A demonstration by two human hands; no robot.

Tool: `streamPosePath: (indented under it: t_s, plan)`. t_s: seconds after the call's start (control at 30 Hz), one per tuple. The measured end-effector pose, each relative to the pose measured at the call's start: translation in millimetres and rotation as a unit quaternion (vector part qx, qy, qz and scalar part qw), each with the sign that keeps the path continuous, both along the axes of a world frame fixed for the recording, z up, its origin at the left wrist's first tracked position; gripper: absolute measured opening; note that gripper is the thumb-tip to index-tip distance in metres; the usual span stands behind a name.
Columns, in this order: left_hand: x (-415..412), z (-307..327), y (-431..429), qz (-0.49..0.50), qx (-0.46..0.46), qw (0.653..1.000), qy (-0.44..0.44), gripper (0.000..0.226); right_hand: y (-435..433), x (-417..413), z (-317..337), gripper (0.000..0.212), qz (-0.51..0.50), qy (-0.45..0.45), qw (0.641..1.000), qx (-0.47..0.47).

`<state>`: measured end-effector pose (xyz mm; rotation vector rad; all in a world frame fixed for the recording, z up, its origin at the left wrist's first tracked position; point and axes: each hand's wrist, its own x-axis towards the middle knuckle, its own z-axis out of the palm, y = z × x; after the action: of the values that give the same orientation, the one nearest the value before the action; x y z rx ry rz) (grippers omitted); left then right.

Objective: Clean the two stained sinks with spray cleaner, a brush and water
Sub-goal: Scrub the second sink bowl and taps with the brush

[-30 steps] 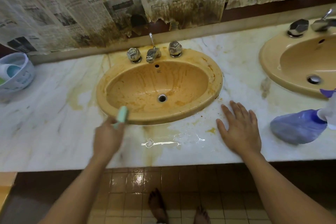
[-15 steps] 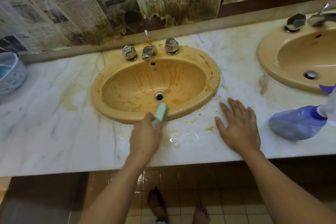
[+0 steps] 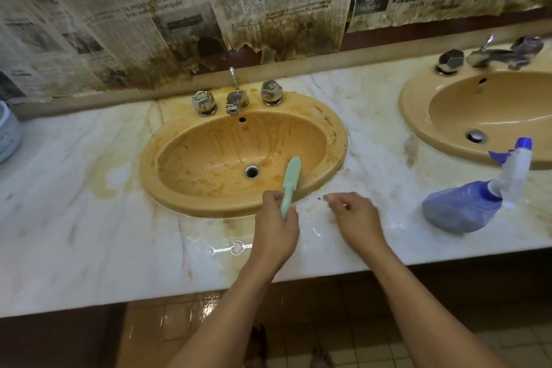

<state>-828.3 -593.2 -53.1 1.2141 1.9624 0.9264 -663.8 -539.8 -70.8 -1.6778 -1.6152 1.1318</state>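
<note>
1. The left hand [image 3: 276,227] gripped the handle of the green brush [image 3: 291,179]. The brush head lay inside the stained sink [image 3: 148,170], against the front wall of the bowl just right of the drain [image 3: 251,171].
2. The right hand [image 3: 352,215] was loosely curled, blurred and holding nothing. It was over the table [image 3: 89,233] just beside the sink's front rim; whether it touched the marble could not be told.
3. Brown streaks covered the bowl and rim, so the scrubbing looked far from finished. Short, overlapping strokes under firm pressure, worked from the rim down toward the drain, would probably suit best.
4. The crust along the right rim and around the taps [image 3: 237,98] likely called for the bristle tips rather than the flat of the brush.
5. The spray bottle [image 3: 460,206] lay on its side near the table's front edge, in front of the second sink [image 3: 412,116]. The free hand could fetch it for stubborn patches.
6. A puddle [image 3: 227,246] shone by the front edge, so a flat, braced palm would steady the body against slipping.
</note>
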Motion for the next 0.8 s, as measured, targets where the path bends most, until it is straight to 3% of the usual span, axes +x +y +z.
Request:
streamPosePath:
  t_s: [0.1,0.2,0.33,0.43,0.5,0.57,0.63,0.7,0.8]
  plan:
    - [-2.4,0.9,1.8,-0.040,0.025,0.996,-0.082,0.007,-0.8,-38.8,31.7,0.032,0.032,0.144,0.979,-0.142]
    - [-18.1,-0.7,6.3,-0.086,0.026,0.991,-0.097,0.008,3.6,-60.8,34.5,0.027,0.014,0.211,0.961,-0.178]
    - [-57.1,7.2,8.7,-0.183,0.002,0.983,-0.005,0.029,3.2,-81.2,37.7,0.022,-0.048,0.224,0.954,-0.194]
    - [-119.5,12.7,-5.8,-0.150,0.027,0.985,0.079,0.032,4.6,-87.9,41.5,0.019,-0.117,0.226,0.951,-0.175]
    - [-180.7,7.5,-17.3,-0.065,0.064,0.988,0.124,0.029,-1.2,-84.5,38.5,0.025,-0.143,0.157,0.968,-0.132]
    - [-247.2,-3.8,-24.6,0.012,0.039,0.984,0.172,0.030,-16.8,-85.8,31.0,0.033,-0.103,-0.041,0.992,-0.058]
    - [-303.1,-19.7,-23.4,0.046,-0.038,0.973,0.223,0.036,-40.5,-106.2,22.1,0.033,-0.020,-0.199,0.980,0.002]
    - [-336.5,-34.1,-14.1,0.059,-0.127,0.956,0.258,0.049,-53.6,-132.1,13.1,0.036,0.029,-0.257,0.966,0.018]
    - [-349.9,-48.8,1.5,0.064,-0.190,0.941,0.273,0.055,-42.1,-136.7,10.9,0.041,-0.087,-0.270,0.959,0.004]
